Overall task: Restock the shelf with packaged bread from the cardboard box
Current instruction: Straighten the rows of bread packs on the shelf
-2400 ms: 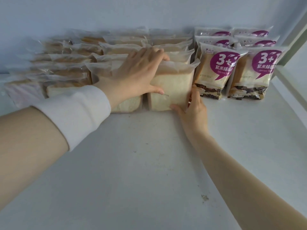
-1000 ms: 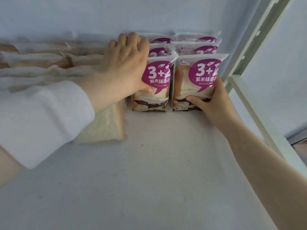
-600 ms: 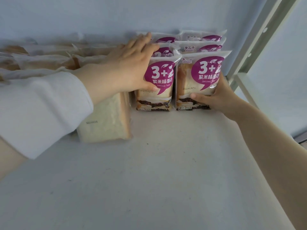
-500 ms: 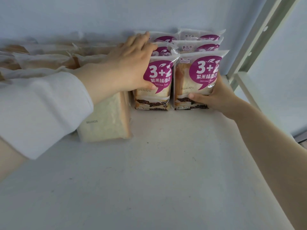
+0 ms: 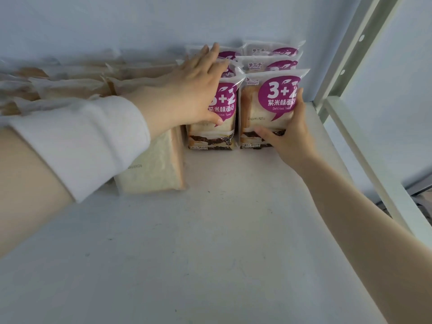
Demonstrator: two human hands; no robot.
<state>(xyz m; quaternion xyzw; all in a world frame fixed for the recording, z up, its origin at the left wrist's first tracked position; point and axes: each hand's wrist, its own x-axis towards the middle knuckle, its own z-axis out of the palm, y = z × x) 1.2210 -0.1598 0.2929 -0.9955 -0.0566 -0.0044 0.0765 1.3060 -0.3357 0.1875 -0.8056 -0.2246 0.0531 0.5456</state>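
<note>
Two rows of purple-labelled "3+2" bread packs stand upright at the back right of the white shelf (image 5: 210,230). My left hand (image 5: 194,94) lies with straight fingers over the tops of the left row, its thumb on the face of the front left pack (image 5: 219,139). My right hand (image 5: 292,132) grips the front right pack (image 5: 268,99), thumb across its lower front and fingers up its right side. A clear pack of plain toast (image 5: 154,169) stands just left of them, below my left wrist. The cardboard box is out of view.
Rows of clear-wrapped toast packs (image 5: 70,90) fill the back left of the shelf. A pale metal upright (image 5: 350,50) and the shelf's right rail (image 5: 364,160) run close to the right of the purple packs. The back wall sits right behind the rows.
Both hands left the plain toast packs and moved right onto the purple packs. In the last half second my right fingers slid higher up the right pack's side.
</note>
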